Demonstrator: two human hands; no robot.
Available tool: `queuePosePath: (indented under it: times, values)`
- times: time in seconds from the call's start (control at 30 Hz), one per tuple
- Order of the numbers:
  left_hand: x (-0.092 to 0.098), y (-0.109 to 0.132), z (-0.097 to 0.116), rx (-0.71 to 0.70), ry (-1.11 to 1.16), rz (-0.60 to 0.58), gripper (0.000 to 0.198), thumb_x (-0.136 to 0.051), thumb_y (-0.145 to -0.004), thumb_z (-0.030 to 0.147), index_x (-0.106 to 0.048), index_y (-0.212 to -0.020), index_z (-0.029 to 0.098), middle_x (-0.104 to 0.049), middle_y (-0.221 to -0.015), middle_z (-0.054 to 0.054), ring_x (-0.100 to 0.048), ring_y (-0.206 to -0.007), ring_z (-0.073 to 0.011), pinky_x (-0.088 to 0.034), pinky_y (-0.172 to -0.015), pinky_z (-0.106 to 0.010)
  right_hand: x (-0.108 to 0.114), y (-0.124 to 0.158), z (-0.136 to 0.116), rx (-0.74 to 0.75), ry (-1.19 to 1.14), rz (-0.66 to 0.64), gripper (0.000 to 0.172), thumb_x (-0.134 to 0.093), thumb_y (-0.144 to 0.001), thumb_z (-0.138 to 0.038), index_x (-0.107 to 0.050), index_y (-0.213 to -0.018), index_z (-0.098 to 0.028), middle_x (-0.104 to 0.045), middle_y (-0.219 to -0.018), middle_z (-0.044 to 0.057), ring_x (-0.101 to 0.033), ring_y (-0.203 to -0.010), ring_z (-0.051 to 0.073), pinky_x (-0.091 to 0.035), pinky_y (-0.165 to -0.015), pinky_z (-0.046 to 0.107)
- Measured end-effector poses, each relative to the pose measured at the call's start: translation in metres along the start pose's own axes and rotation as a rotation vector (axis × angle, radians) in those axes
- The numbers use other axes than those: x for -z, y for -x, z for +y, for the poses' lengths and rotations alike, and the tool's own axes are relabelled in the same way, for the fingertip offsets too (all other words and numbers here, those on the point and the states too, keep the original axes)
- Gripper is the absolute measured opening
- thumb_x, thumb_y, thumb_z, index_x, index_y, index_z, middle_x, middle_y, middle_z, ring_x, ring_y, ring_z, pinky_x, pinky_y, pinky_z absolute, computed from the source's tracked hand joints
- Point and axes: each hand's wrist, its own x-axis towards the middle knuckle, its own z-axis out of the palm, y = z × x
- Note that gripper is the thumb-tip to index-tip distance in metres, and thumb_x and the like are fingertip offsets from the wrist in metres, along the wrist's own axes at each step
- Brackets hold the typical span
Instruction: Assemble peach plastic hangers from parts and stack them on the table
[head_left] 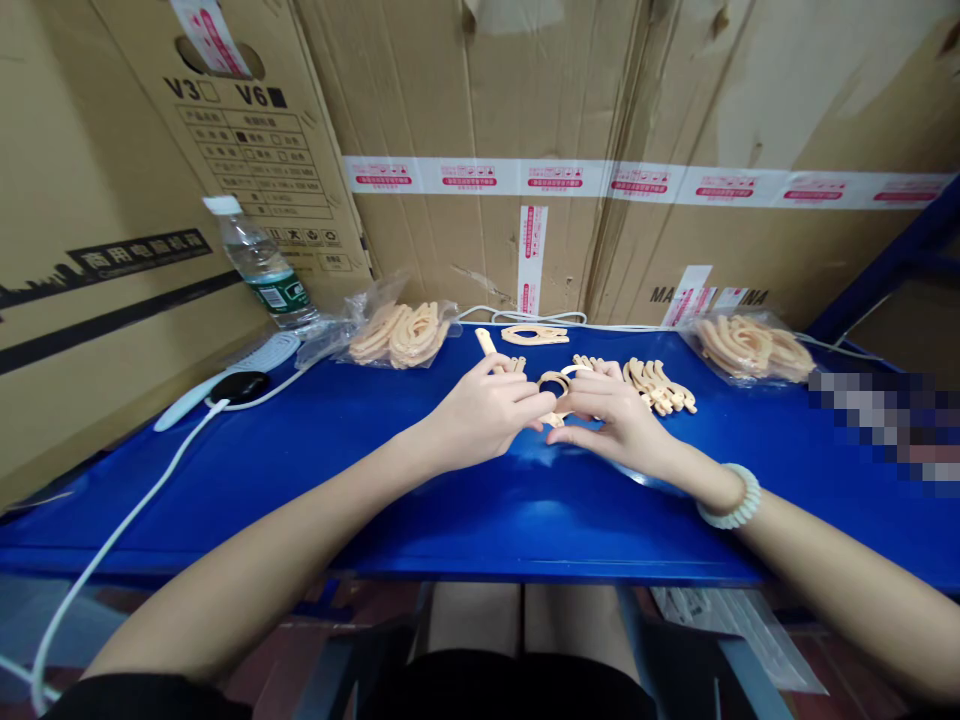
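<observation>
My left hand (480, 415) and my right hand (619, 420) meet over the middle of the table, both with curled fingers. Between them they grip a beige curved piece (556, 420), with a rounded opening showing above the fingertips. It looks like part of a folding hanger; the fingers hide much of it. A straight beige strip (486, 342) sticks up behind my left hand, and I cannot tell whether it is held. Just right of my right hand lies a group of curved beige pieces (656, 385). Beyond the hands rests a beige looped piece (535, 335).
Clear bags of beige pieces lie at the back left (401, 335) and back right (750, 345). At left are a water bottle (270, 275), a pale blue hairbrush (255, 362) and a black disc (238, 387) with a white cable. Cardboard boxes (480, 240) wall the blue table (360, 520).
</observation>
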Motion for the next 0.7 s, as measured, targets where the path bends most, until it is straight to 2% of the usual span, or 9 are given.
queuePosePath:
  times: [0.1,0.17,0.23,0.33,0.5,0.7]
  values:
    - [0.007,0.001,-0.007,-0.005,0.046,0.037,0.031,-0.036,-0.101,0.016,-0.065,-0.089,0.020,-0.072,-0.084,-0.003,-0.062,-0.081,-0.0181,-0.036,-0.089,-0.038,0.004,-0.001,0.002,-0.131,-0.183,0.039,0.035,-0.060,-0.096,-0.052,-0.072,-0.091,-0.020,-0.065,-0.073,0.002,-0.054,-0.068,0.017,-0.038,-0.069,0.033]
    - [0.013,0.003,-0.015,0.038,0.099,0.052,0.027,-0.039,-0.102,0.019,-0.063,-0.089,0.020,-0.071,-0.083,-0.002,-0.061,-0.080,-0.0173,-0.036,-0.090,-0.037,0.007,-0.002,0.008,-0.181,-0.210,0.048,0.031,-0.058,-0.098,-0.048,-0.073,-0.091,-0.021,-0.068,-0.079,0.003,-0.056,-0.073,0.018,-0.041,-0.072,0.034]
    - [0.017,0.006,-0.026,0.118,0.156,0.035,0.018,-0.045,-0.101,0.024,-0.062,-0.095,0.020,-0.070,-0.088,-0.001,-0.061,-0.082,-0.0173,-0.037,-0.091,-0.036,0.010,-0.002,0.015,-0.172,-0.150,0.015,0.028,-0.057,-0.099,-0.044,-0.074,-0.094,-0.022,-0.071,-0.088,0.006,-0.060,-0.084,0.021,-0.043,-0.080,0.037]
    - [0.017,0.010,-0.044,0.195,0.169,-0.066,0.014,-0.050,-0.099,0.026,-0.062,-0.101,0.020,-0.068,-0.096,-0.004,-0.060,-0.091,-0.0204,-0.040,-0.091,-0.036,0.007,0.000,0.026,-0.162,0.001,-0.068,0.024,-0.054,-0.101,-0.037,-0.074,-0.103,-0.023,-0.069,-0.107,0.009,-0.059,-0.104,0.027,-0.039,-0.094,0.046]
    - [0.006,0.014,-0.056,0.083,0.213,-0.290,0.014,-0.053,-0.093,0.014,-0.066,-0.090,0.018,-0.066,-0.093,-0.006,-0.056,-0.095,-0.0225,-0.043,-0.084,-0.032,-0.005,0.004,0.039,-0.180,0.021,-0.089,0.024,-0.054,-0.101,-0.033,-0.074,-0.107,-0.022,-0.064,-0.116,0.013,-0.057,-0.111,0.029,-0.041,-0.097,0.050]
    - [-0.003,0.016,-0.052,0.038,0.259,-0.291,0.027,-0.055,-0.087,0.006,-0.069,-0.103,0.021,-0.064,-0.105,-0.006,-0.057,-0.101,-0.0218,-0.045,-0.086,-0.030,-0.012,0.007,0.047,-0.182,-0.007,-0.087,0.021,-0.063,-0.095,-0.036,-0.076,-0.105,-0.023,-0.065,-0.114,0.012,-0.060,-0.109,0.029,-0.046,-0.098,0.051]
